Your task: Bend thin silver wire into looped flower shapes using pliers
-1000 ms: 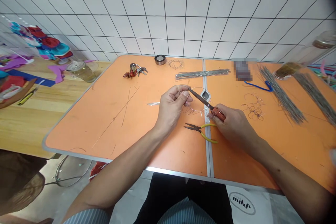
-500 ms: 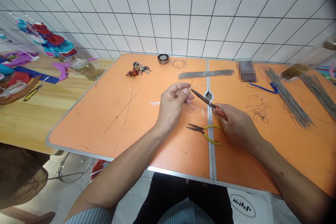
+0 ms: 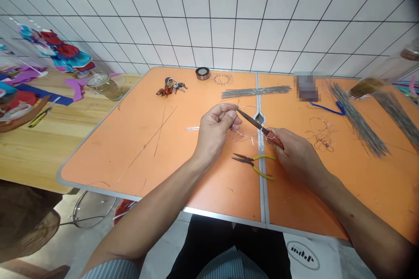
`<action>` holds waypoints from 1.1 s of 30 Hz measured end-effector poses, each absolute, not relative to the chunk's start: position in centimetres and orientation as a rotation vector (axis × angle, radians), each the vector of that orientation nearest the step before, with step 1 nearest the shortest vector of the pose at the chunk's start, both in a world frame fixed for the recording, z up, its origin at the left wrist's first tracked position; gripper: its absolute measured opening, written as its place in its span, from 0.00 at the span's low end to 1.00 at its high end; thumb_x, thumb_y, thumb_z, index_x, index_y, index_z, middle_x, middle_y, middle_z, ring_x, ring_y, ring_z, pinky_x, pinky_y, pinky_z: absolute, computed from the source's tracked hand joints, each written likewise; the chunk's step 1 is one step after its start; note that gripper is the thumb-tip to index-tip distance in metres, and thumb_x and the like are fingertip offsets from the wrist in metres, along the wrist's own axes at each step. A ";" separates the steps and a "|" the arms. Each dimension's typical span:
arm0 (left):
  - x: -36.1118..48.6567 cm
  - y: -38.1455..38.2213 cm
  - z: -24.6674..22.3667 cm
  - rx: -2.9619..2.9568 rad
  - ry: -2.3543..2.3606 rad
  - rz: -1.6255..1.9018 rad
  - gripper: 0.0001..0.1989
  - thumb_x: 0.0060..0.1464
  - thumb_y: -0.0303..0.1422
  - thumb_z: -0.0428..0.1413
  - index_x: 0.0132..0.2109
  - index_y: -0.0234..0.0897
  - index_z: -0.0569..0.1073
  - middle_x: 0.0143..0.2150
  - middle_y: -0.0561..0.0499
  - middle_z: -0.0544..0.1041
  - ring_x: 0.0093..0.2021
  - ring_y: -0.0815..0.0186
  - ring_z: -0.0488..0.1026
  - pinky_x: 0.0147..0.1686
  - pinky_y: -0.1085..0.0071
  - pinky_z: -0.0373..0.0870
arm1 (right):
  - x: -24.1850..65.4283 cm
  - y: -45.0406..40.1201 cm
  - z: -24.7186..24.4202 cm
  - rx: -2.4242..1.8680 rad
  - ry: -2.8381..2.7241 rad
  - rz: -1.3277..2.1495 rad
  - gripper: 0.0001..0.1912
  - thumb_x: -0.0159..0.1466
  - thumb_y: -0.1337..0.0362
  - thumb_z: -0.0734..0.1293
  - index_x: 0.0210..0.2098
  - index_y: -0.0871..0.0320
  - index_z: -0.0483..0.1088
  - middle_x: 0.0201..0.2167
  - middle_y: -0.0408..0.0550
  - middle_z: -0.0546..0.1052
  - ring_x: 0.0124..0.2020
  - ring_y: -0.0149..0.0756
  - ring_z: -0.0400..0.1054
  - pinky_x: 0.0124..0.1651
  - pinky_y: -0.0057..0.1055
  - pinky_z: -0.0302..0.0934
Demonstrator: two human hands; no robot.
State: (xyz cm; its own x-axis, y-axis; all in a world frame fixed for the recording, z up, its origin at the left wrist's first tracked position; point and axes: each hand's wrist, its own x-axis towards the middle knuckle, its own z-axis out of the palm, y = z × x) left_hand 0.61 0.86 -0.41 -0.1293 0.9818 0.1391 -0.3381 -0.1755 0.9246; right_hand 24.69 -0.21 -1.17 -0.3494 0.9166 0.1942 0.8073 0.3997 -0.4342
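My left hand (image 3: 216, 128) pinches a thin wire ring (image 3: 244, 134) between thumb and fingers, above the orange table (image 3: 131, 139). Red-handled pliers (image 3: 252, 120) are gripped in my right hand (image 3: 293, 150); their dark, narrow jaws reach left to the wire at my left fingertips. Whether the jaws are closed on the wire is too small to tell. Below the ring, yellow-handled needle-nose pliers (image 3: 253, 162) lie with their jaws apart across the table's metal seam. A few short silvery wires (image 3: 192, 129) stick out beside my left hand.
A wire bundle (image 3: 257, 91), a roll of tape (image 3: 202, 73), keys (image 3: 173, 87) and a wire ring (image 3: 221, 79) lie toward the back. Thicker wire bundles (image 3: 360, 120), loose wire loops (image 3: 323, 139) and a glass jar (image 3: 366, 87) are at right. Another glass jar (image 3: 104, 87) stands left.
The red-handled pliers' tip has moved slightly up and left, to the wire at my left fingertips. Both hands keep their grip, and the view has shifted a little.
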 end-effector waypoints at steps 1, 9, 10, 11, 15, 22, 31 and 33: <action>0.6 0.9 -0.4 1.003 0.930 1.551 0.10 0.60 0.39 0.70 0.44 0.39 0.82 0.31 0.53 0.81 0.29 0.70 0.74 0.34 0.71 0.72 | 24.7 -0.2 -1.1 -1.486 -2.261 0.380 0.18 0.81 0.54 0.57 0.34 0.51 0.60 0.31 0.46 0.73 0.30 0.39 0.65 0.33 0.34 0.55; 0.5 1.0 -0.6 1.030 0.932 1.560 0.11 0.60 0.39 0.70 0.44 0.39 0.82 0.31 0.53 0.81 0.29 0.70 0.75 0.34 0.71 0.72 | 24.5 -0.2 -0.9 -1.460 -2.255 0.521 0.19 0.80 0.54 0.57 0.32 0.51 0.59 0.29 0.45 0.72 0.30 0.40 0.66 0.34 0.35 0.56; 0.5 1.0 -0.6 1.035 0.935 1.562 0.11 0.60 0.39 0.70 0.44 0.39 0.82 0.31 0.53 0.81 0.29 0.70 0.75 0.34 0.71 0.72 | 24.5 -0.2 -0.9 -1.468 -2.249 0.526 0.19 0.80 0.53 0.57 0.32 0.51 0.59 0.29 0.45 0.72 0.29 0.40 0.65 0.34 0.35 0.56; 0.5 1.0 -0.7 1.040 0.938 1.562 0.11 0.60 0.39 0.70 0.44 0.39 0.82 0.31 0.53 0.81 0.29 0.70 0.75 0.34 0.71 0.73 | 24.4 -0.3 -0.9 -1.479 -2.245 0.529 0.19 0.79 0.53 0.57 0.31 0.50 0.59 0.28 0.45 0.72 0.29 0.40 0.65 0.34 0.35 0.56; 0.6 0.9 -0.8 1.046 0.935 1.561 0.10 0.60 0.38 0.70 0.44 0.39 0.82 0.31 0.53 0.81 0.29 0.70 0.75 0.34 0.71 0.73 | 24.4 -0.7 -1.1 -1.510 -2.246 0.495 0.17 0.79 0.55 0.58 0.32 0.51 0.61 0.29 0.47 0.76 0.30 0.41 0.67 0.34 0.36 0.55; 0.5 1.2 -0.8 1.050 0.928 1.570 0.11 0.60 0.39 0.70 0.45 0.38 0.82 0.31 0.53 0.82 0.28 0.71 0.75 0.34 0.73 0.73 | 24.4 -0.3 -1.2 -1.456 -2.232 0.502 0.16 0.80 0.55 0.57 0.35 0.52 0.64 0.33 0.48 0.76 0.34 0.41 0.70 0.37 0.36 0.58; 0.5 0.9 -0.7 1.058 0.910 1.528 0.12 0.60 0.38 0.70 0.46 0.37 0.82 0.30 0.53 0.82 0.28 0.71 0.75 0.34 0.73 0.73 | 24.5 -0.3 -0.8 -1.443 -2.263 0.470 0.18 0.81 0.54 0.55 0.36 0.52 0.64 0.32 0.45 0.72 0.33 0.40 0.66 0.36 0.36 0.56; 0.6 0.9 -0.7 1.061 0.911 1.521 0.12 0.60 0.39 0.70 0.47 0.37 0.82 0.30 0.53 0.82 0.28 0.71 0.75 0.34 0.73 0.73 | 24.6 -0.4 -0.8 -1.436 -2.266 0.476 0.17 0.81 0.54 0.55 0.40 0.52 0.68 0.34 0.46 0.73 0.34 0.41 0.68 0.37 0.36 0.57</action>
State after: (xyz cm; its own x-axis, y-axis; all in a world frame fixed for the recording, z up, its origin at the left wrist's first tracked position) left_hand 0.60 0.90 -0.65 -0.0864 0.9816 0.1703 -0.3137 -0.1891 0.9305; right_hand 24.59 -0.35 -0.83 -0.3824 0.9099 0.1609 0.7683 0.4099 -0.4916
